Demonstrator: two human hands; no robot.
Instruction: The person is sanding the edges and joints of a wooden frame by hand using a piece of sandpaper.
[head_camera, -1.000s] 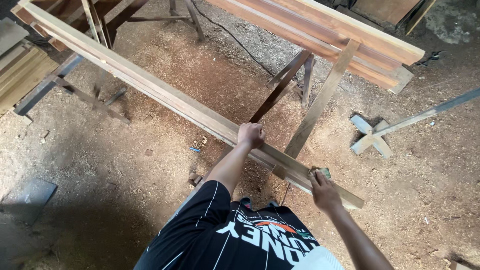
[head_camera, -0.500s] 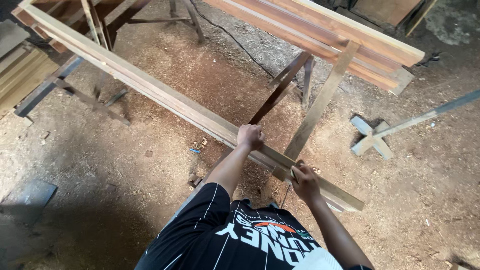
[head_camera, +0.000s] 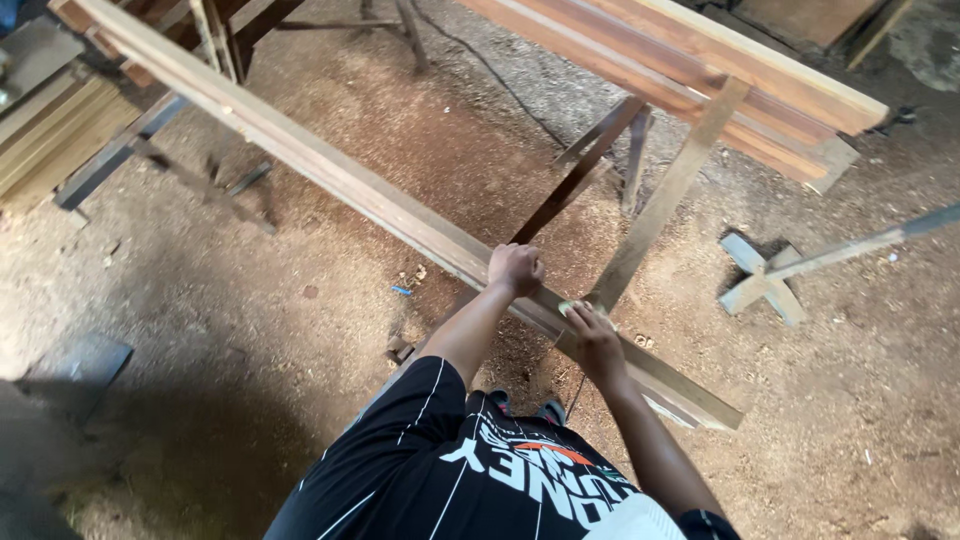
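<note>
A long wooden plank (head_camera: 330, 172) runs diagonally from the upper left down to the lower right, resting on a wooden trestle. My left hand (head_camera: 516, 268) is closed over the plank's upper edge near its lower end. My right hand (head_camera: 590, 335) presses a small pale pad (head_camera: 566, 309), partly hidden under the fingers, against the plank's face just right of the left hand. Below the hands my black printed shirt fills the lower middle.
A stack of planks (head_camera: 700, 70) lies on a trestle with slanted legs (head_camera: 650, 215) at the upper right. Stacked boards (head_camera: 50, 140) sit at the left. A cross-shaped wooden foot (head_camera: 760, 275) and a grey bar lie right. Sawdust covers the floor (head_camera: 200, 330).
My right hand has slid up along the plank toward the left hand, from near the plank's lower end. The left hand has stayed in place.
</note>
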